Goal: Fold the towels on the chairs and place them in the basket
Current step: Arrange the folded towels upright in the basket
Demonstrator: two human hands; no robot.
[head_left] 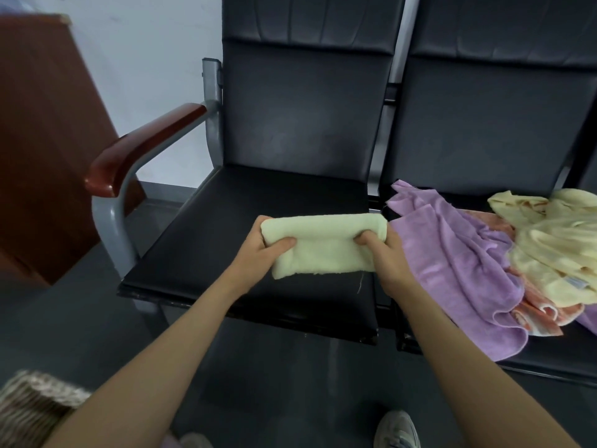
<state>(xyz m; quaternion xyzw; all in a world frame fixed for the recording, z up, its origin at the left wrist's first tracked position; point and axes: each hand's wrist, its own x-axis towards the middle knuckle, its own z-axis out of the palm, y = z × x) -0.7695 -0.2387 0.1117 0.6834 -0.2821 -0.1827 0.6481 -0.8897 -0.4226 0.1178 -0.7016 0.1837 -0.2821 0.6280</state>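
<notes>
Pale folded towel point(323, 245), lying left-right, both hands point(326, 250)

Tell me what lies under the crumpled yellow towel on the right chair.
An orange patterned towel and a purple towel stick out beneath the yellow towel; anything else under it is covered.

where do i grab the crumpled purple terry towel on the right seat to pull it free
Pinch the crumpled purple terry towel at its bare far-left corner, coming from the left; its right side is overlapped by the pale yellow towel.
</notes>
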